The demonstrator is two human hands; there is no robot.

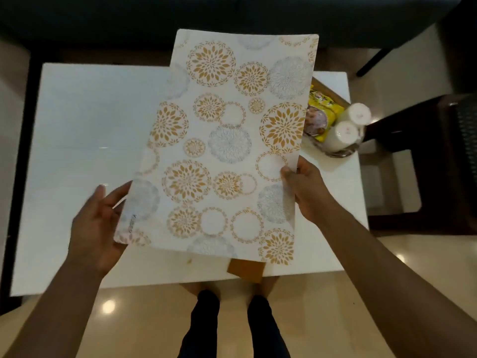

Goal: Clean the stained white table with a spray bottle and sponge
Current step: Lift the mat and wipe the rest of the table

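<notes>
A white table mat printed with gold and grey flower circles hangs tilted above the white table. My right hand pinches its right edge, thumb on top. My left hand cups the lower left corner with fingers spread under it. A small yellowish stain marks the table near the front edge. No spray bottle or sponge is in view.
A tray at the table's right end holds yellow snack packets and two upturned white cups. A brown flat piece pokes out below the mat at the front edge. A dark sofa lies beyond; a dark chair stands right.
</notes>
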